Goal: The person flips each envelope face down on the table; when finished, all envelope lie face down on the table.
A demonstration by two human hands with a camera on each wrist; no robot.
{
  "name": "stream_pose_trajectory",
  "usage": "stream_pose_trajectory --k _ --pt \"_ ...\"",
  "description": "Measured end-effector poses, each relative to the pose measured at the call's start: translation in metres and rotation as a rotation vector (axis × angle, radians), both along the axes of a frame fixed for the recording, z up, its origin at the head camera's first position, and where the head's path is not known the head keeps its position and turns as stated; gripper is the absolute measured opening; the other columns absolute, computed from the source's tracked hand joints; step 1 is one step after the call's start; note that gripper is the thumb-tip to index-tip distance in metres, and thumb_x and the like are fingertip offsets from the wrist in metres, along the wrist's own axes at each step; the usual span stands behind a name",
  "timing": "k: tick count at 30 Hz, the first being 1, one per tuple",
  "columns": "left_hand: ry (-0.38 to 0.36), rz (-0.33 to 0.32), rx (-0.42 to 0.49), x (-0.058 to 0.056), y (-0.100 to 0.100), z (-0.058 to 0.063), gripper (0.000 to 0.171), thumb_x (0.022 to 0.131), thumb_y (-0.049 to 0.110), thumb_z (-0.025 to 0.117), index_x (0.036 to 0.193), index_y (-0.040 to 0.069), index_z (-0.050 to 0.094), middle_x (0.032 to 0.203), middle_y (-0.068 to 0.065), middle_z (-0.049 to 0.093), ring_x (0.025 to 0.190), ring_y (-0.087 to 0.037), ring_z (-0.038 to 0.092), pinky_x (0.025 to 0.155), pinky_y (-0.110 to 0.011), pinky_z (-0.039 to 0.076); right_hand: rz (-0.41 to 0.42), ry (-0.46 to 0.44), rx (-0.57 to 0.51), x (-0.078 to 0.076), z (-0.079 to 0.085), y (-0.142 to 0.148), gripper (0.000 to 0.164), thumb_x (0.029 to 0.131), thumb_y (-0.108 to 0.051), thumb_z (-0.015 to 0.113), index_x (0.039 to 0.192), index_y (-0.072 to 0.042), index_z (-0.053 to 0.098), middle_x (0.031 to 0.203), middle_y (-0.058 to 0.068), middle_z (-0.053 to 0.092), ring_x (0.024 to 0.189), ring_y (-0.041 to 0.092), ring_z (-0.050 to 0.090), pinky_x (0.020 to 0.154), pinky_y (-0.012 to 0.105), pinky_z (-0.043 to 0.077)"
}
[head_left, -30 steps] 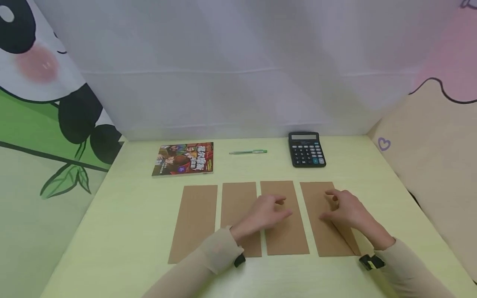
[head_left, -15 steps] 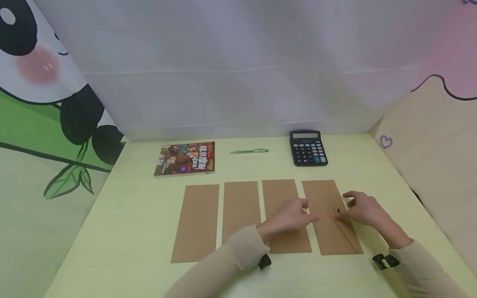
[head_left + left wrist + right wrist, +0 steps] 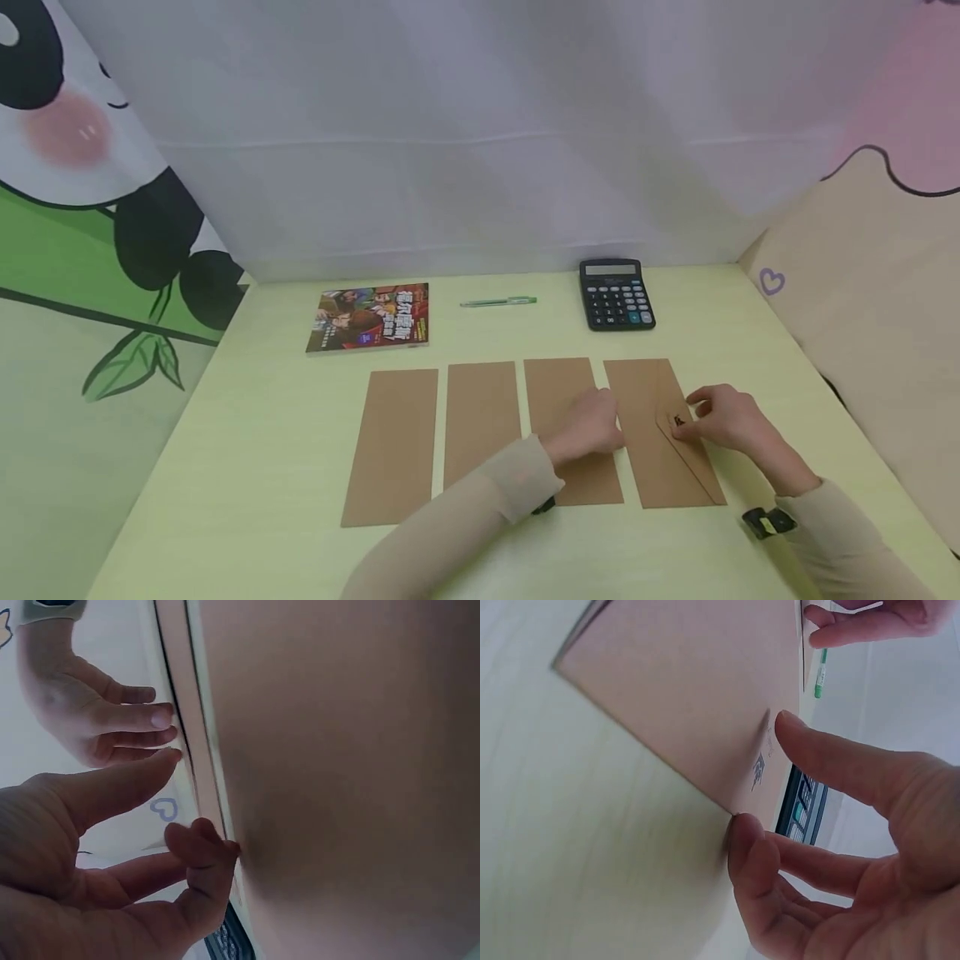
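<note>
Several brown kraft-paper pieces lie in a row. The rightmost is an envelope [image 3: 645, 467] with a slanting flap edge and a small dark print. My right hand [image 3: 723, 417] is at its right edge. In the right wrist view the thumb [image 3: 817, 750] is over the printed face and a bent finger [image 3: 746, 832] meets the edge, thumb and finger well apart. My left hand [image 3: 588, 427] is over the right edge of the third brown piece [image 3: 558, 375], by the gap before the envelope. Its fingers [image 3: 206, 862] are loosely bent, with nothing between them and the thumb.
Two more brown pieces, one at the far left [image 3: 390, 450] and one beside it [image 3: 480, 408], lie flat. Behind the row are a comic-style book [image 3: 371, 318], a green pen [image 3: 498, 302] and a black calculator [image 3: 617, 296]. A white cloth [image 3: 480, 167] hangs behind the table.
My left hand has moved right, from over the third piece to its right edge. My right hand has shifted from over the envelope to its right edge, uncovering the print; the flap lies flatter.
</note>
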State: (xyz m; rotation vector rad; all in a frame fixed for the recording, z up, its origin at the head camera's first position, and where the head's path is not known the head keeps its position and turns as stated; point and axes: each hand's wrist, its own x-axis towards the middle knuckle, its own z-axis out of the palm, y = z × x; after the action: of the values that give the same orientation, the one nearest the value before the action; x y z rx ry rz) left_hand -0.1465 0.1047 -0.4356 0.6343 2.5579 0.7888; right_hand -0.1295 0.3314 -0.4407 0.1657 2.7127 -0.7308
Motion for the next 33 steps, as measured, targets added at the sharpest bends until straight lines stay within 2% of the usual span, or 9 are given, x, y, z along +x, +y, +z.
stream_pose_trajectory --k 4,9,14,22,27,30,33 --pt "0.027 -0.032 0.003 -0.005 0.002 -0.003 0.043 0.071 -0.004 0.066 0.050 0.012 0.033 0.048 0.006 0.019 0.037 -0.008 0.022 0.035 -0.021 0.020 0.003 0.002 -0.002 0.000 0.001 0.000 0.076 0.068 -0.037 0.086 0.115 0.014 0.055 0.101 0.026 0.060 0.088 0.038 0.058 0.069 0.045 0.050" --pt "0.147 -0.098 -0.010 -0.008 0.004 -0.005 0.038 0.070 -0.004 0.063 0.049 0.012 0.036 0.047 0.006 0.020 0.037 -0.007 0.026 0.036 -0.019 0.024 -0.002 0.007 -0.009 0.000 0.005 -0.001 0.073 0.068 -0.034 0.086 0.113 0.015 0.055 0.100 0.028 0.060 0.087 0.039 0.059 0.067 0.044 0.051" --pt "0.207 -0.102 -0.033 -0.009 0.007 -0.005 0.037 0.072 -0.004 0.062 0.049 0.012 0.038 0.047 0.006 0.020 0.037 -0.006 0.025 0.035 -0.019 0.024 -0.002 0.017 -0.021 0.000 0.008 0.000 0.069 0.070 -0.032 0.085 0.113 0.014 0.056 0.097 0.027 0.061 0.085 0.037 0.059 0.065 0.043 0.050" --pt "0.214 -0.092 -0.052 -0.010 0.011 -0.007 0.037 0.071 -0.002 0.065 0.049 0.012 0.039 0.046 0.006 0.022 0.038 -0.006 0.026 0.036 -0.019 0.025 -0.020 -0.003 -0.149 0.004 0.005 0.006 0.071 0.075 -0.034 0.081 0.119 0.014 0.053 0.096 0.019 0.061 0.082 0.029 0.058 0.066 0.039 0.050" --pt "0.206 -0.083 -0.057 -0.011 0.012 -0.009 0.037 0.070 -0.001 0.066 0.049 0.012 0.039 0.046 0.006 0.022 0.038 -0.007 0.027 0.036 -0.020 0.025 -0.004 -0.037 -0.310 0.007 0.001 0.015 0.072 0.082 -0.034 0.075 0.127 0.014 0.047 0.100 0.015 0.063 0.084 0.024 0.058 0.066 0.036 0.049" --pt "0.184 -0.077 -0.039 -0.012 0.012 -0.009 0.037 0.069 -0.001 0.068 0.050 0.012 0.039 0.046 0.006 0.023 0.037 -0.006 0.027 0.035 -0.020 0.026 0.024 -0.054 -0.405 0.008 0.001 0.021 0.067 0.088 -0.029 0.070 0.131 0.014 0.043 0.102 0.014 0.064 0.085 0.023 0.057 0.065 0.035 0.047" --pt "0.155 -0.066 -0.017 -0.013 0.013 -0.011 0.039 0.070 -0.001 0.067 0.049 0.013 0.037 0.045 0.007 0.021 0.036 -0.006 0.025 0.034 -0.019 0.024 0.060 -0.059 -0.493 0.009 0.005 0.027 0.060 0.094 -0.024 0.062 0.135 0.013 0.039 0.109 0.018 0.062 0.090 0.025 0.058 0.070 0.037 0.048"
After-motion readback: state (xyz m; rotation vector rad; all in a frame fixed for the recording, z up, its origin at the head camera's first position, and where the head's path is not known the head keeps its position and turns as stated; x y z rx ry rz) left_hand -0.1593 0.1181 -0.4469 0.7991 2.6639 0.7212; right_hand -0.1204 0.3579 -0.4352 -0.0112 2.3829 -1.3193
